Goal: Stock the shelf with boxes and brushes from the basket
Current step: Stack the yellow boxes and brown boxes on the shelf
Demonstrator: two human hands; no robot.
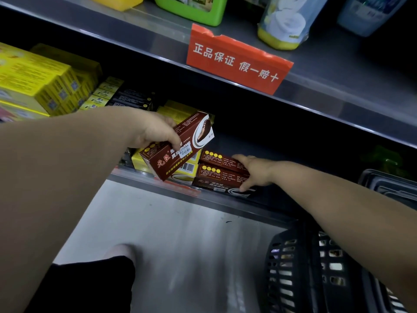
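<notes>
1. The left hand (155, 132) gripped a brown shoe-polish box (180, 145), with the thumb curled over its printed face. The box was held tilted, off the shelf, above the front edge.
2. Directly beneath the held box, yellow boxes (144, 160) lay at the front of the lower shelf (237, 203).
3. The right hand (255, 171) rested with spread, fairly straight fingers against the right end of two stacked brown boxes (221, 172). These lay on the lower shelf, just beside the yellow boxes.
4. Further left on the same shelf stood a larger stack of yellow cartons (33, 82).
5. A black plastic basket (293, 267) stood at lower right, below the right forearm; its contents could not be made out.
6. A red sign (237, 62) with white Chinese characters hung from the edge of the upper shelf (135, 35), and a green container (191, 10) stood on that shelf.
</notes>
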